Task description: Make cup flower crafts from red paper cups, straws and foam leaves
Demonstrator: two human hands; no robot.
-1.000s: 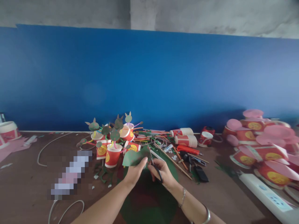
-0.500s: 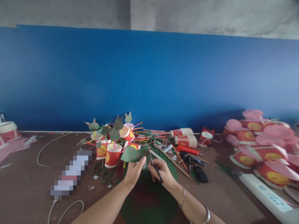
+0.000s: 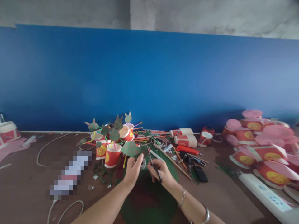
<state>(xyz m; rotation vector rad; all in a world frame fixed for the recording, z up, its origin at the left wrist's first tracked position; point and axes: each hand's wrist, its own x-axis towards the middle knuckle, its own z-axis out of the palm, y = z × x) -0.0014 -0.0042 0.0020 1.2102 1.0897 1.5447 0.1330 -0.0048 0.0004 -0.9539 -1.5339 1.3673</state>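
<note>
In the head view, my left hand (image 3: 133,170) pinches a piece of green paper (image 3: 132,149) between thumb and fingers, its curved edge standing up above them. My right hand (image 3: 161,171) is closed around the dark handles of a pair of scissors (image 3: 152,161). Their blades point up and away from me, at the right end of the paper. A small roll of tape (image 3: 143,164) shows between the two hands. Beneath both hands lies a large green sheet (image 3: 149,205) on the brown table. Whether the blades touch the paper I cannot tell.
Red paper cups (image 3: 113,157) with green paper animal heads stand at the left. Stacked cups (image 3: 185,141) lie behind my right hand, near an orange-red tool (image 3: 188,150) and wooden sticks (image 3: 178,169). Pink-topped cups (image 3: 252,130) and a white power strip (image 3: 266,194) are at the right.
The green paper has turned and shifted slightly in my left hand, whose thumb now points more upright. More of the tape roll shows. My right hand and the scissors stay nearly in place.
</note>
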